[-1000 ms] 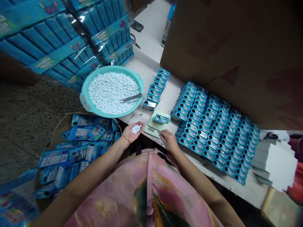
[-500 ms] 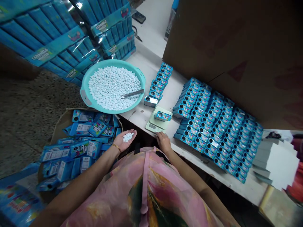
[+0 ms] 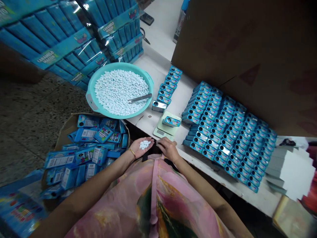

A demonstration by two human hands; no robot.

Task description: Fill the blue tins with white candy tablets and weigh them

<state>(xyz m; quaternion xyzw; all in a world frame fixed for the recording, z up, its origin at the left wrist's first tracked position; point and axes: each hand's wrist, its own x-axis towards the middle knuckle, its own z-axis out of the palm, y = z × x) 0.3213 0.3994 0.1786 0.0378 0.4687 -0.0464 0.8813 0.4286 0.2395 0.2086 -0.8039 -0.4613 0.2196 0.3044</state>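
Observation:
My left hand [image 3: 141,147] lies palm up and cupped, holding a small heap of white candies [image 3: 145,144]. Close beside it, at the table's front edge, my right hand [image 3: 168,149] has loosely bent fingers pointing towards the left palm; nothing shows in them. Just beyond the right hand is a pale kitchen scale [image 3: 162,133], with one blue candy tin [image 3: 172,121] lying on it. To the left of the scale stands a turquoise basin [image 3: 88,87] filled with white candies [image 3: 119,91]. A metal scoop-like tool [image 3: 140,98] rests on them.
A short row of blue tins [image 3: 168,84] stands behind the scale, and many rows of tins [image 3: 228,135] fill the right side before a large cardboard box [image 3: 235,43]. Lower left, a carton [image 3: 64,127] holds blue packs. Wrapped stacks [image 3: 49,39], a phone [image 3: 147,18] and scissors [image 3: 146,37] sit behind.
My left hand has moved right with the candies, up to the right hand. My right hand has shifted slightly left, its fingers now towards the left palm.

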